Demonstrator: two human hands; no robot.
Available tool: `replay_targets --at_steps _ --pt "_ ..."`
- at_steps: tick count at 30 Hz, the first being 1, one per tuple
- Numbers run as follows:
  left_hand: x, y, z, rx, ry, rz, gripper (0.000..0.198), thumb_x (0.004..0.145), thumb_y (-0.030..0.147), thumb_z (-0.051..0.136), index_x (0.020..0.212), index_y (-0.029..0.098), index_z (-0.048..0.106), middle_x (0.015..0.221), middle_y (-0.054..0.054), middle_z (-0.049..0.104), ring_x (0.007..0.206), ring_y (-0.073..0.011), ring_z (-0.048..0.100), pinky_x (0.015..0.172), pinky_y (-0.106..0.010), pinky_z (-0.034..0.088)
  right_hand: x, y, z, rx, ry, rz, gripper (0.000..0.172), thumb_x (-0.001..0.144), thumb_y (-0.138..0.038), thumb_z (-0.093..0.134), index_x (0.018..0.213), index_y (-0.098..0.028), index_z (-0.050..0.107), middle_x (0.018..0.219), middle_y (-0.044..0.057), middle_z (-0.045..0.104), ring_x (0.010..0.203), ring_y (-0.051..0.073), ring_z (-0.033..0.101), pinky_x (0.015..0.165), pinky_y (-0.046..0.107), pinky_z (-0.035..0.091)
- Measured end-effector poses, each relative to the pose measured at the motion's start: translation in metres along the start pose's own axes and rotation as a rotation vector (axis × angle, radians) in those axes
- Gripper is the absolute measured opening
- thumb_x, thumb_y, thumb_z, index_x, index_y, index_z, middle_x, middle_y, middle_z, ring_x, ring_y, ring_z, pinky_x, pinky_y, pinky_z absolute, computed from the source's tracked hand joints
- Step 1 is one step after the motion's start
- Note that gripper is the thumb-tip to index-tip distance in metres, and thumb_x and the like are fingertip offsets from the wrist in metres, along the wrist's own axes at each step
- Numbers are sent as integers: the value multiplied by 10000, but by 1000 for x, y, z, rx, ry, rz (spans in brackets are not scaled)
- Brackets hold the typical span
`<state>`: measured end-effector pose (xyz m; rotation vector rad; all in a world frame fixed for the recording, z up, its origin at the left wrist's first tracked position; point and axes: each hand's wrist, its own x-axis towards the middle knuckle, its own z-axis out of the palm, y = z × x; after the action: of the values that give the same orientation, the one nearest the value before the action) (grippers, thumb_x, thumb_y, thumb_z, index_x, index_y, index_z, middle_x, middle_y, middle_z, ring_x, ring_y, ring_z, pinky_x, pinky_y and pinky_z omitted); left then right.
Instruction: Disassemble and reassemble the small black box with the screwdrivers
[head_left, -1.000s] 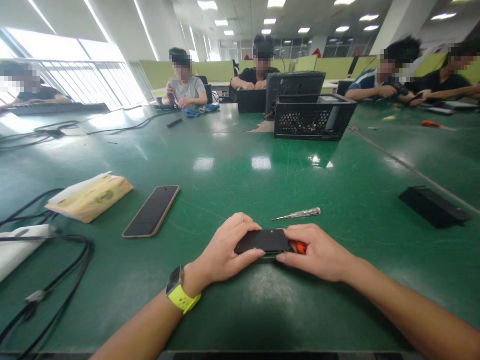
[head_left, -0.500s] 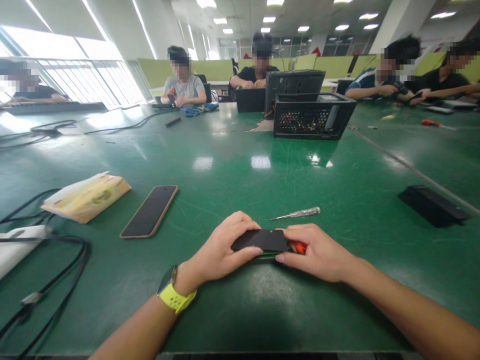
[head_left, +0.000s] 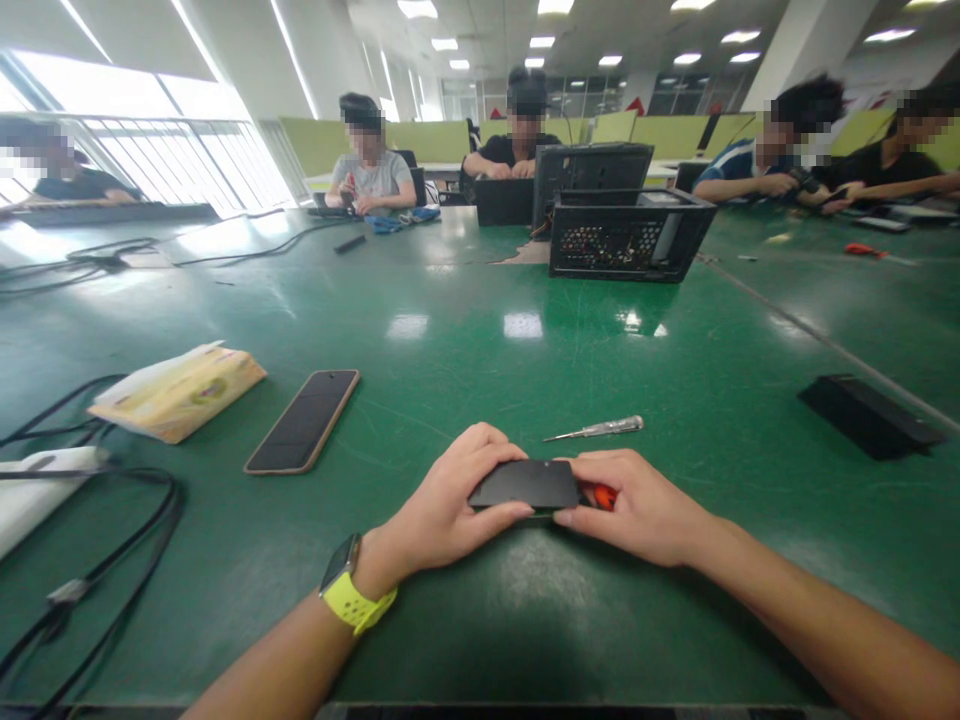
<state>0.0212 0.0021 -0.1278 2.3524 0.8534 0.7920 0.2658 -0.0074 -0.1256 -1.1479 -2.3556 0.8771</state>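
Note:
A flat black rectangular case [head_left: 525, 484] is held low over the green table [head_left: 420, 640] between both hands. My left hand [head_left: 457, 500] is closed on its left end, thumb along the near edge and fingers over the far side. At the right end, my right hand [head_left: 634, 505] grips the case between thumb and fingers. A red-and-black piece [head_left: 604, 496], perhaps a tool handle, shows in the gap beneath my right hand; the rest of it is hidden. Just beyond the hands lies a slim screwdriver [head_left: 596, 429] with a clear handle.
To the left lie a phone [head_left: 304, 422], a tissue pack [head_left: 178, 390], a white power strip [head_left: 45, 490] and black cables [head_left: 161, 545]. A black block [head_left: 870, 415] rests at right. Further back stands a black computer case [head_left: 630, 235]. Several people work around the table's far side.
The case's cover has tilted flatter and sits closer to its base; the green strip along its near edge now barely shows. Both hands keep their hold.

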Motion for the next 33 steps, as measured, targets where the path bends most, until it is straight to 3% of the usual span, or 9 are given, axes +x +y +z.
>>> replay_targets --at_steps 16,18,21,23,25,28,33 --pt "2 -5 -8 -43 -55 -28 325 871 384 602 1124 181 575 1025 -67 557 954 -186 533 861 -328 451 2 -4 -2 4 -2 26 224 819 -379 670 952 -201 695 702 -30 556 647 125 480 603 248 329" --pt "2 -6 -6 -9 -32 -29 327 855 392 616 1102 180 586 1008 -67 567 934 -189 539 842 -332 455 4 0 -4 69 -46 59 269 809 -403 678 984 -200 701 672 -40 523 620 114 447 574 240 313" --pt "2 -6 -4 23 -17 -29 366 831 392 644 1122 179 580 1012 -71 561 930 -190 542 830 -332 460 6 11 -10 195 -90 165 458 788 -440 695 1178 -205 653 650 -53 487 586 102 414 552 232 313" --pt "2 -5 -2 33 -13 -30 384 823 390 653 1135 181 573 1025 -72 557 939 -190 542 838 -332 460 7 19 -15 223 -19 237 473 792 -431 686 1200 -194 645 660 -46 500 580 100 426 552 236 329" --pt "2 -5 -2 39 -6 -34 388 820 389 655 1136 180 570 1031 -72 558 947 -190 542 851 -337 457 8 26 -20 284 91 305 370 815 -401 654 1103 -170 674 633 -41 502 546 98 429 526 240 337" --pt "0 -5 -2 43 7 -39 385 820 396 654 1130 180 577 1025 -70 562 943 -189 544 849 -337 458 9 30 -28 557 300 398 262 817 -385 634 966 -170 649 536 -61 449 449 91 383 436 229 302" --pt "-3 -6 -3 53 46 -36 385 818 425 647 1115 184 602 1001 -74 562 919 -195 544 823 -341 468 10 25 -46 993 698 233 204 829 -401 603 753 -213 580 550 -69 359 407 74 341 369 207 255"
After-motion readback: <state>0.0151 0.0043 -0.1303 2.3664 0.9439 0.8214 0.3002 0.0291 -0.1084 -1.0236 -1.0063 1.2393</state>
